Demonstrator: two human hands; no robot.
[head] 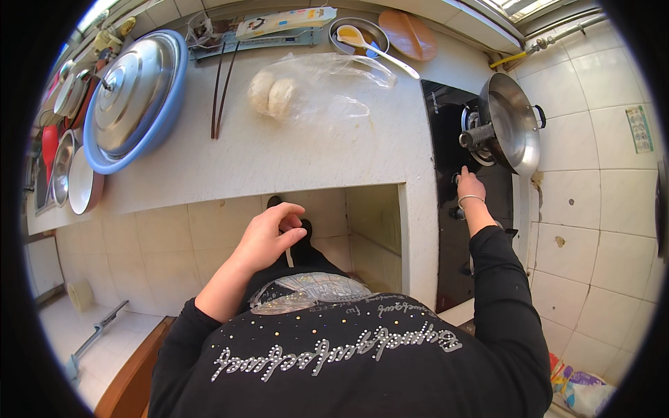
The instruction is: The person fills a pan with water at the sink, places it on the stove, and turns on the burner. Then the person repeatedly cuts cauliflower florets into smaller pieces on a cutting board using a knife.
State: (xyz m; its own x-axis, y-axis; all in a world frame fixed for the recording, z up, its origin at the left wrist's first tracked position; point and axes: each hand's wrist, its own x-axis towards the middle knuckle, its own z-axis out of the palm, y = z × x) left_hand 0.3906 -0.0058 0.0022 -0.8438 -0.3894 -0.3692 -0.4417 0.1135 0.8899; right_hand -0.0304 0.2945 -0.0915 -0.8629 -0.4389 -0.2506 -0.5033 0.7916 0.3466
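Observation:
My right hand point(471, 187) is at a knob point(457, 178) of the black gas stove point(449, 256), its fingers on or beside the knob; the exact grip is hard to see. A metal wok point(509, 123) rests over the far burner, tilted, its wrapped handle point(476, 136) pointing towards the counter. In front of my body, away from the counter top, my left hand point(274, 232) hangs with curled fingers and nothing in it. Two pale dough balls point(273, 95) lie in a clear plastic bag point(329, 89) on the white counter point(313, 157).
Wooden chopsticks point(223, 94) lie left of the bag. A metal bowl point(358, 36) with a white spoon point(389, 56) across it stands beside a round wooden lid point(407, 34). A blue basin point(180, 104) with a metal lid point(137, 99) occupies the left. A tiled wall point(569, 198) borders the stove.

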